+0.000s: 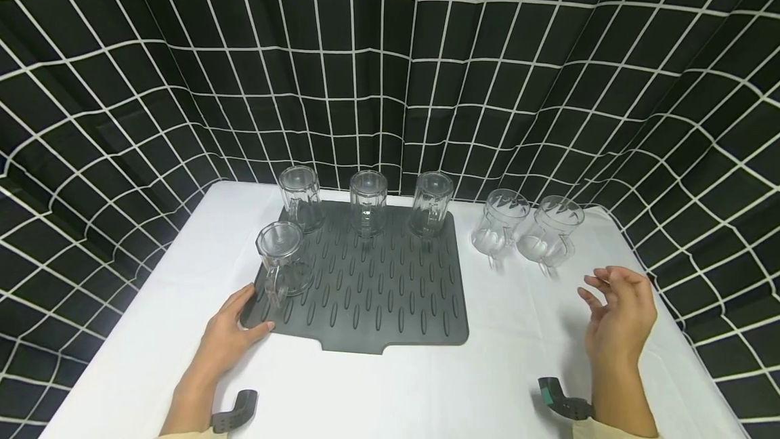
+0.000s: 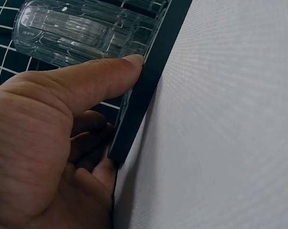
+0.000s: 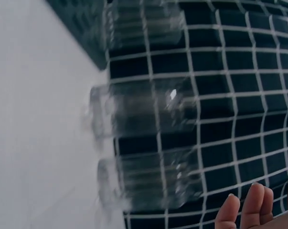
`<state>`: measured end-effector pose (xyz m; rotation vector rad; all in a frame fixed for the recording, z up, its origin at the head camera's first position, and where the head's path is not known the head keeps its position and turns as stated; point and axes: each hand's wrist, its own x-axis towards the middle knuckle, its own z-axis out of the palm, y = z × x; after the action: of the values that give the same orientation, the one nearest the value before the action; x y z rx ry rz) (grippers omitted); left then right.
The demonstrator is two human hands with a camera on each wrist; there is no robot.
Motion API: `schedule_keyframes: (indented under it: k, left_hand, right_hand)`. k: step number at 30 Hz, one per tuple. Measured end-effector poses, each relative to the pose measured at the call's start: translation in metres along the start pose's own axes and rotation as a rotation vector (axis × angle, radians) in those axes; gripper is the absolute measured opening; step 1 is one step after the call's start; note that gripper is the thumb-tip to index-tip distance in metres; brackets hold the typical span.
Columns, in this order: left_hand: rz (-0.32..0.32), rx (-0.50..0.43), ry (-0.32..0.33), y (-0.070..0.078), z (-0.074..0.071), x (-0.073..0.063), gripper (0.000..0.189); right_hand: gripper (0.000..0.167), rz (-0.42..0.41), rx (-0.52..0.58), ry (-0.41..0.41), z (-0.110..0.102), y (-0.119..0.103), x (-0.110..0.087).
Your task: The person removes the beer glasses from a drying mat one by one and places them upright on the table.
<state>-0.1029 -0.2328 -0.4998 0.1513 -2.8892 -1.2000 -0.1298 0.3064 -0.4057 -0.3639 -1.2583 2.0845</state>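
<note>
My left hand grips the near left corner of a dark grey drying mat. In the left wrist view the thumb lies along the mat's edge, with the other fingers curled at the corner. Just beyond this hand, a clear glass mug stands upside down on the mat. Three more inverted mugs line the mat's back: left, middle and right. Over the table's right side hovers my right hand, fingers loosely bent and holding nothing. It is nearest two upright glass mugs, one beside the other.
A white cloth covers the table under the mat. Black curtain with a white grid closes in the back and both sides, close behind the back mugs. The mat has a small tab on its near edge.
</note>
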Motion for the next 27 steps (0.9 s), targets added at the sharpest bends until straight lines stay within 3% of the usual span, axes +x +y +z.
schedule_keyframes:
  k: [8, 13, 27]
  left_hand:
    - [0.002, 0.000, -0.011, -0.001, 0.001, 0.002, 0.084]
    - [0.004, 0.002, -0.011, -0.002, 0.002, 0.002, 0.085]
    - [0.009, 0.002, -0.001, -0.001, 0.001, 0.001, 0.085]
  right_hand:
    - [0.014, -0.081, 0.011, -0.169, 0.014, -0.008, -0.033]
    - [0.012, -0.080, 0.066, -0.224, 0.021, -0.010, -0.044]
    - [0.014, -0.083, 0.028, -0.393, 0.055, -0.013, -0.075]
